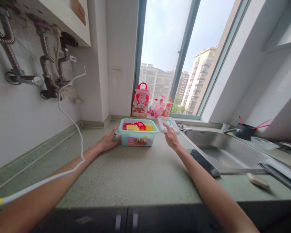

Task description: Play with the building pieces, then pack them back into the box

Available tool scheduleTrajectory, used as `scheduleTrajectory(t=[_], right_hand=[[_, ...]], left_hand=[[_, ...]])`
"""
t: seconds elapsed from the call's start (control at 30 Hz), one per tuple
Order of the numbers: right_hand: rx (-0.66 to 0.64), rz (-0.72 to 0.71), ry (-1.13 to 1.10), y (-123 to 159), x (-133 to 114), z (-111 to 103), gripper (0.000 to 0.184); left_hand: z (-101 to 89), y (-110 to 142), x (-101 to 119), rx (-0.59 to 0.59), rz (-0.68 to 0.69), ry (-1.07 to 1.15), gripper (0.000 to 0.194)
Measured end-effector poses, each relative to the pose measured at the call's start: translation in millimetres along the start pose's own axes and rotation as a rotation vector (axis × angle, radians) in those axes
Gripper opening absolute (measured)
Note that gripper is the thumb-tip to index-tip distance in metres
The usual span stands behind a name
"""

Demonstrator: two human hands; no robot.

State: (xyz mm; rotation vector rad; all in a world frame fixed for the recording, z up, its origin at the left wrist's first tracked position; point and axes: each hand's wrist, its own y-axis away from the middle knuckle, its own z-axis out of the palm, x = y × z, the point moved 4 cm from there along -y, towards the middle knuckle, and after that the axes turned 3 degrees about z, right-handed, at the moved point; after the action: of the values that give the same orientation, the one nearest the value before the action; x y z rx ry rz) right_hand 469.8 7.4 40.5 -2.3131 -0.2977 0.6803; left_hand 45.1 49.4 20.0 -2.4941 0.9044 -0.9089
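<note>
A light turquoise plastic box (137, 134) stands uncovered on the counter, filled with red and yellow toy pieces (139, 126). At its left end is my left hand (108, 140), with fingers stretched out against or right beside the wall; I cannot tell if they press on it. My right hand (171, 136) hovers to the right of the box, fingers extended and nothing in them. Just behind those fingers lies a clear lid (174, 128) with a turquoise handle.
Along the windowsill stand a red bag (140, 103) and several bottles (159, 108). The steel sink (220, 150) is to the right, with a dark mat (203, 161) at its near edge and soap (258, 181) closer. A white cable (81, 142) hangs across my left forearm.
</note>
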Motion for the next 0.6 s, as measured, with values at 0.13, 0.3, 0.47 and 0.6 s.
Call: scheduleTrajectory(t=[0.13,0.3,0.47,0.6], right_hand=[[-0.019,0.248,0.214,6.8,48.0,7.6,0.060],[-0.063,0.320,0.347,7.4,68.1,23.0,0.059],[-0.158,0.380,0.592,-11.2,86.2,32.5,0.060],[-0.151,0.488,0.596,-30.0,113.0,39.5,0.063]], left_hand=[[1.7,0.4,-1.2,-0.004,0.007,0.004,0.097],[5.6,1.4,-6.6,-0.010,0.021,0.009,0.096],[8.2,1.8,-9.0,0.002,0.015,0.012,0.099],[7.2,3.3,-3.7,-0.013,-0.009,0.014,0.097]])
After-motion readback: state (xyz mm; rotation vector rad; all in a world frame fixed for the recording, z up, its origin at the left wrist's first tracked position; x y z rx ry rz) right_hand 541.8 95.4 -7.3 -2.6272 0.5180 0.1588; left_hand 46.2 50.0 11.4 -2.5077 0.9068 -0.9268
